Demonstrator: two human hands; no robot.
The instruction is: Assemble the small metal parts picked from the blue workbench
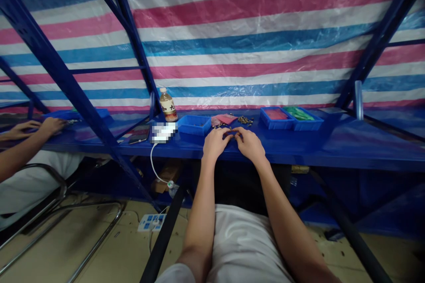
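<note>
My left hand (pixel 215 142) and my right hand (pixel 248 142) meet at the front edge of the blue table, their fingertips pinched close together. Whatever lies between the fingers is too small and too hidden to name. Just beyond them are pink packets (pixel 228 118), lying flat. A loose pile of small brass-coloured metal pieces (pixel 245 120) sits to the right of the packets. On the left, near my left hand, stands a blue bin (pixel 194 130) with a few small bits on its floor.
Right of the pile, one blue bin holds pink packets (pixel 276 114) and another holds green packets (pixel 298 113). A drink bottle (pixel 168 105), a phone (pixel 139 135) and a white cable (pixel 153 163) are at left. Blue posts frame the table; a co-worker's hands (pixel 53 125) work farther left.
</note>
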